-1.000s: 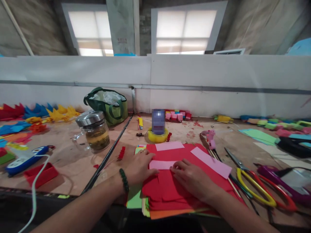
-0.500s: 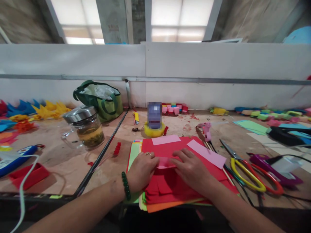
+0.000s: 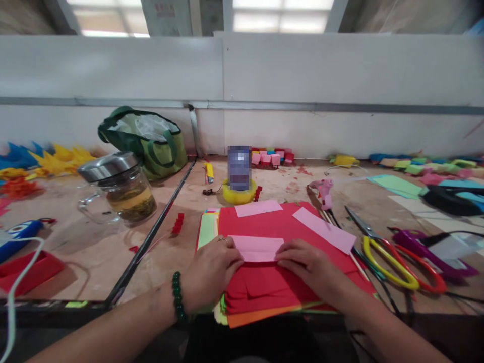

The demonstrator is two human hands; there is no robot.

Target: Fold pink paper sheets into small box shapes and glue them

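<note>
A pink paper strip point(image 3: 259, 247) with a crease along its length is stretched between my hands above the red paper. My left hand point(image 3: 212, 267), with a ring and a green bead bracelet, pinches its left end. At the right end, the fingers of my right hand point(image 3: 308, 262) close on the lower corner. Under both lies a stack of coloured sheets with red paper point(image 3: 272, 287) on top. Two more pink strips rest on it: one flat strip point(image 3: 258, 208) at the far edge and a slanted strip point(image 3: 324, 230) to the right.
Scissors point(image 3: 393, 262) with yellow and red handles lie right of the stack, near a pink glue gun point(image 3: 323, 193) and a purple device point(image 3: 434, 257). A glass tea mug point(image 3: 130, 199) and a green bag point(image 3: 162, 151) stand left. Behind the stack is a yellow tape roll point(image 3: 239, 194).
My hands have moved apart, and the pink strip between them now shows wider and flatter. The whole view has tipped downward a little.
</note>
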